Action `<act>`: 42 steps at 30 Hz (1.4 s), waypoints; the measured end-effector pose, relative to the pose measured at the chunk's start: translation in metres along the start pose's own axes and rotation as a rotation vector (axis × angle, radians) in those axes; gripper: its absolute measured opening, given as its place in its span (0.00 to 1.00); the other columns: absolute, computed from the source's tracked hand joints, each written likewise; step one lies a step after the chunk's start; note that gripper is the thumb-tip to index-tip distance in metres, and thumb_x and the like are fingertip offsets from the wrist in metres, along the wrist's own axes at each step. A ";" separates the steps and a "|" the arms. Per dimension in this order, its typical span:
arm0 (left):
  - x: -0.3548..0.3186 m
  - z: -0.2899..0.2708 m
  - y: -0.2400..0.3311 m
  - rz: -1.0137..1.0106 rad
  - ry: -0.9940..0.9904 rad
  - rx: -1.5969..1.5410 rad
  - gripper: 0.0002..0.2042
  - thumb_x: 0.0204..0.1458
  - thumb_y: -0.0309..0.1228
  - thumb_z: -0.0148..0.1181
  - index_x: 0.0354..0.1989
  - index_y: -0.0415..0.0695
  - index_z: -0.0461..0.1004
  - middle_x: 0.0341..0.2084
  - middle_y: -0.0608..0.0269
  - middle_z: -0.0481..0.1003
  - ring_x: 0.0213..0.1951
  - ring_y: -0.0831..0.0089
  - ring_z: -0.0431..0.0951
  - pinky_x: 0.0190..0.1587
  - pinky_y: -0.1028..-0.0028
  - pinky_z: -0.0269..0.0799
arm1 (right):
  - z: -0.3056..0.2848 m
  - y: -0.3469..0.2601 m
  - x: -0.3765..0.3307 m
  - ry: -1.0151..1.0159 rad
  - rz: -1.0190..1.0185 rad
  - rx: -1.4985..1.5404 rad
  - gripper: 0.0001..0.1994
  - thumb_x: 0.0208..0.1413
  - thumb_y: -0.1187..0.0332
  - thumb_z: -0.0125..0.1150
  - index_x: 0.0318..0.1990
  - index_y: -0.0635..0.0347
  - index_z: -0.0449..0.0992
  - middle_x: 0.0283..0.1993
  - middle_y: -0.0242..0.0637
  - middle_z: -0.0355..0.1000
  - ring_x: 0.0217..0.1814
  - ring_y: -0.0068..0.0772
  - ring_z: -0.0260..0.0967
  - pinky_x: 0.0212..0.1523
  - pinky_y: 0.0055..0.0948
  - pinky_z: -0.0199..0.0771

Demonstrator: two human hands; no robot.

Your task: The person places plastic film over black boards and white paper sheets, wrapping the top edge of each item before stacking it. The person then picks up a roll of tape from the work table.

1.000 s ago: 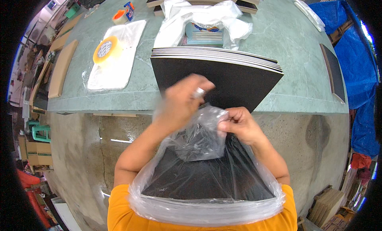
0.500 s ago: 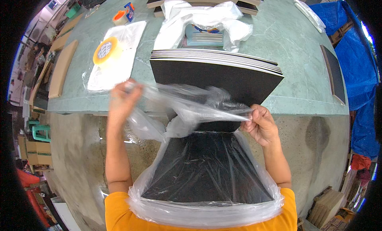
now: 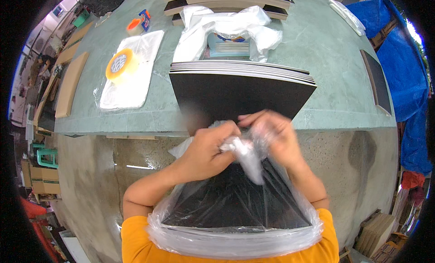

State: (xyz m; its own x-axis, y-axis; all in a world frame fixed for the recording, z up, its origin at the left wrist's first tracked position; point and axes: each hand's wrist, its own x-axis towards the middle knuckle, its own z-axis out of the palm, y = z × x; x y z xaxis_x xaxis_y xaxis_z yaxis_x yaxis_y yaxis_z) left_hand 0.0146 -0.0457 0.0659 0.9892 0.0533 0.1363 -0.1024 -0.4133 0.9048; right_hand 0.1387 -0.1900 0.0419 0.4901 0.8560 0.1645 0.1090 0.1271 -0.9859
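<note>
A clear plastic bag lies over a black panel close against my body. My left hand grips a bunched part of the bag above the panel, fingers closed round it. Beside it, my right hand also has crumpled plastic between its fingers, blurred by motion. The two hands nearly touch. Just beyond them, a stack of black boards with white edges leans at the table's near edge; its lower part is hidden behind my hands.
On the green table a roll of clear tape rests on flat white plastic bags. Farther back are a tape dispenser, a crumpled white bag and stacked boards. A dark board lies at the right edge.
My hands were wide apart, stretching the bag's upper part between them. They have come together over the panel, and the plastic is now bunched between them.
</note>
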 end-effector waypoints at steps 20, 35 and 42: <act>-0.022 -0.037 0.007 0.042 -0.813 0.345 0.07 0.38 0.26 0.52 0.27 0.38 0.71 0.22 0.55 0.73 0.28 0.58 0.75 0.27 0.66 0.69 | -0.054 -0.010 -0.036 -0.886 0.008 -1.403 0.16 0.40 0.56 0.60 0.32 0.59 0.75 0.27 0.45 0.72 0.34 0.45 0.70 0.37 0.38 0.69; -0.007 -0.098 -0.039 -0.093 0.904 0.732 0.15 0.39 0.16 0.52 0.39 0.40 0.70 0.34 0.60 0.70 0.32 0.66 0.70 0.35 0.73 0.68 | -0.041 -0.032 -0.016 0.382 -0.477 -1.101 0.23 0.33 0.82 0.48 0.44 0.61 0.68 0.39 0.43 0.68 0.42 0.41 0.65 0.40 0.33 0.66; -0.018 -0.079 -0.020 0.168 0.591 0.923 0.34 0.24 0.11 0.49 0.47 0.52 0.70 0.40 0.59 0.66 0.36 0.71 0.68 0.33 0.76 0.67 | -0.077 -0.032 -0.032 0.558 -0.345 -0.963 0.20 0.29 0.85 0.50 0.35 0.57 0.77 0.35 0.38 0.70 0.37 0.31 0.66 0.34 0.20 0.64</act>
State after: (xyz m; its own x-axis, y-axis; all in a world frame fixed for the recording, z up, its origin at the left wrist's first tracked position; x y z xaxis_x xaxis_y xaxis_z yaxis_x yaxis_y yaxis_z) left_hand -0.0089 0.0332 0.0768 0.7392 0.2564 0.6227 0.1294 -0.9615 0.2423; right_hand 0.1861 -0.2605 0.0704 0.5926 0.4805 0.6465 0.8051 -0.3277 -0.4944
